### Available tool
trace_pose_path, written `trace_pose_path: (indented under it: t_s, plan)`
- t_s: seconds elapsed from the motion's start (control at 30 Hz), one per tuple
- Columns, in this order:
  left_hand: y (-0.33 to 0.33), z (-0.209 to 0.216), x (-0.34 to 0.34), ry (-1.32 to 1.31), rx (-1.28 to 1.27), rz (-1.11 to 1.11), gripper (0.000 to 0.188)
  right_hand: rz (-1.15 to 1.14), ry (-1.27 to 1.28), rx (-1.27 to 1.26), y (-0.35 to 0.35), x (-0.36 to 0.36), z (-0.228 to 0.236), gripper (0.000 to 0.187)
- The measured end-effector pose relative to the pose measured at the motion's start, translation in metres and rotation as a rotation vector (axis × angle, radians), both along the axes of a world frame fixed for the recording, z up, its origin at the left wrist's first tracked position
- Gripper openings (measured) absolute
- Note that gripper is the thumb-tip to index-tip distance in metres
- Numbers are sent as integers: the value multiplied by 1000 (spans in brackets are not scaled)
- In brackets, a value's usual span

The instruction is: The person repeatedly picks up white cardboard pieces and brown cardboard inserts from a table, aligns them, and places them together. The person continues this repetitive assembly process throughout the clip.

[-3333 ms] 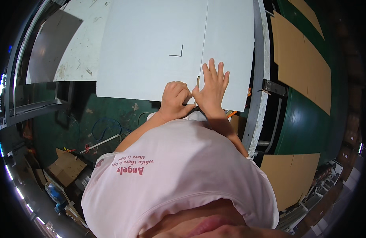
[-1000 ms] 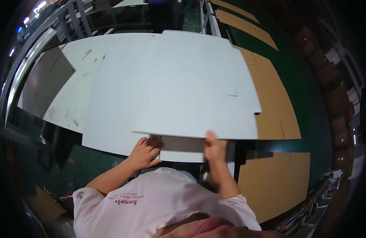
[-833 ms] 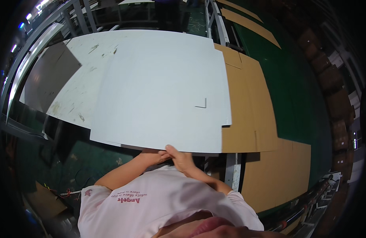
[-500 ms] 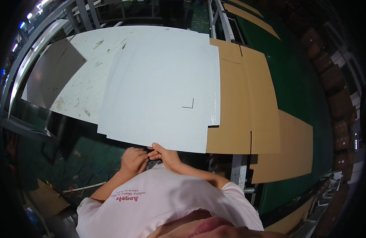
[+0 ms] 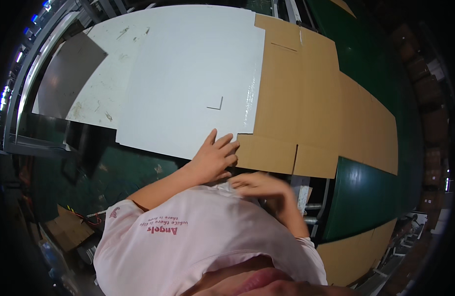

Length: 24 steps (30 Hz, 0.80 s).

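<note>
A large white-faced cardboard sheet (image 5: 183, 74) lies flat on a pale worn table. It has a glossy strip down its right edge and a small dark corner mark. My left hand (image 5: 212, 157) rests over its near edge, fingers spread, fingertips on the white face beside the notched corner. My right hand (image 5: 259, 186) is partly blurred, just off the near edge in front of my shirt, fingers stretched leftward and holding nothing visible. A brown slotted cardboard sheet (image 5: 296, 93) adjoins the white sheet's right side, just beyond both hands.
Another brown cardboard piece (image 5: 370, 118) lies farther right on a green surface (image 5: 363, 195). A metal frame (image 5: 20, 98) curves along the left. More brown cardboard (image 5: 358, 254) is at the lower right, and a brown carton (image 5: 72, 227) stands low on the left.
My hands have parted: the left has moved rightward onto the white sheet, the right off to the right. The far-right brown piece has shifted away, uncovering green surface. The view has also shifted.
</note>
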<state>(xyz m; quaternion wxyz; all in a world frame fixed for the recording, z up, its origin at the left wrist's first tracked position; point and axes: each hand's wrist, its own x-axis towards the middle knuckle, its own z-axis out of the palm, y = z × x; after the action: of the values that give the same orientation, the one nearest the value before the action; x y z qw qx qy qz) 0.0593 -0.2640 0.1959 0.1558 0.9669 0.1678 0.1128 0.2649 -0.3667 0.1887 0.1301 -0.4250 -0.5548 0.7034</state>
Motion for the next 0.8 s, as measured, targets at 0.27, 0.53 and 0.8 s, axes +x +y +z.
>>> trace_pose_path:
  t_s: [0.27,0.53,0.8]
  plan:
    - [2,-12,5,-86,149,3,28,-1373,-957,587,15,289,-11,41]
    - [1,-19,-4,-241,121,111,26,-604,-368,636,94,124,169,62]
    - [3,-28,-3,-348,-151,170,53,-252,-1020,960,144,12,32,53]
